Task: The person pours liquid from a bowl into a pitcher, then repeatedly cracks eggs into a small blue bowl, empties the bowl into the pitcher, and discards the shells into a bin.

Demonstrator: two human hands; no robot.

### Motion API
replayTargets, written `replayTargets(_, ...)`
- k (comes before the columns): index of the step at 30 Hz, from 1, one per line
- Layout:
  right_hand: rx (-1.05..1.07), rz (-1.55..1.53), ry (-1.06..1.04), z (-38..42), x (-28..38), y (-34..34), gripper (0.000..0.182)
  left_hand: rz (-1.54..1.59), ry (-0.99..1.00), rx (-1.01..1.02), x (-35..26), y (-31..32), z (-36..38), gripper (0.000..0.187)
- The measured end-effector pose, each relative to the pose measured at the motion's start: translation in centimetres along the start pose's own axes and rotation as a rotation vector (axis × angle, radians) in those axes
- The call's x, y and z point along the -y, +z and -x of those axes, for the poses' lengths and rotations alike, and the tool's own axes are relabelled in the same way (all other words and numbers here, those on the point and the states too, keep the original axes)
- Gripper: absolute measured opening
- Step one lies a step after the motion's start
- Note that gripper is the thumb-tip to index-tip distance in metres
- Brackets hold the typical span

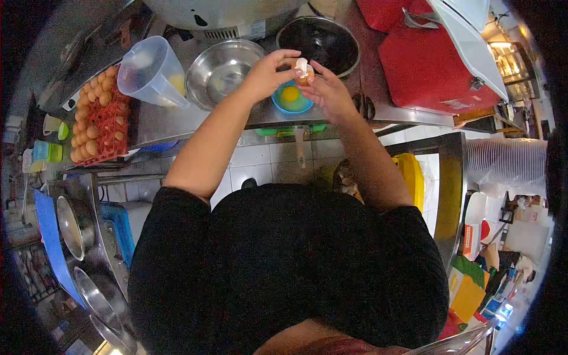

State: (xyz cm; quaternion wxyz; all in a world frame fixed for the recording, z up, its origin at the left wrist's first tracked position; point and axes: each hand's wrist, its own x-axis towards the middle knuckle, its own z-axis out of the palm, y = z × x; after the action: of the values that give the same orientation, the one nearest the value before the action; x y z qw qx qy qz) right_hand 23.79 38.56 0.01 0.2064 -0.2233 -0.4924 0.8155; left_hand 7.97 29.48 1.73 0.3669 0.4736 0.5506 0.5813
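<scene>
Above a small blue bowl with a yellow yolk in it, both hands meet at a cracked eggshell. My left hand has its fingers closed on the shell from the left side. From the right, my right hand holds the shell with thumb and fingers, its palm just right of the blue bowl. White inner shell shows between the fingertips. A shiny metal bowl stands left of my left hand, and a dark wide bowl lies behind my hands.
A red tray of brown eggs stands at the far left beside a translucent plastic jug. Red cooler boxes with a white lid stand at the right. Dark utensils lie near the counter's front edge.
</scene>
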Motion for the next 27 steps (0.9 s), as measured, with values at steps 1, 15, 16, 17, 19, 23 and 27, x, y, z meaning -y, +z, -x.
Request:
replayTargets(1, 0.022, -0.007, 0.009, 0.0, 0.0, -0.1, 0.049, -0.025, 0.000, 0.012, 0.0, 0.1, 0.0, 0.042)
replayTargets(15, -0.119, -0.359, -0.085, 9.6, 1.5, -6.3, 0.043, -0.737, 0.314, -0.187, -3.0, 1.3, 5.8, 0.041)
replayTargets(16, -0.191, -0.384, -0.072, 11.7, 0.8, -8.1, 0.044, -0.735, 0.286, -0.211, -2.6, 1.3, 6.8, 0.039)
replayTargets(17, -0.256, -0.408, -0.062, 13.7, 0.1, -9.6, 0.044, -0.737, 0.261, -0.239, -2.3, 1.1, 7.6, 0.037)
replayTargets(19, -0.449, -0.395, -0.039, 17.9, -1.8, -11.5, 0.045, -0.731, 0.122, -0.232, -1.7, 0.5, 9.1, 0.036)
replayTargets(23, -0.485, -0.436, -0.002, 24.7, -11.4, -18.7, 0.048, -0.755, 0.128, -0.258, -0.7, -0.3, 10.9, 0.035)
replayTargets(27, -1.085, -0.273, 0.403, 27.8, -16.4, -21.1, 0.042, -0.722, 0.135, -0.287, -0.6, -0.2, 11.6, 0.034)
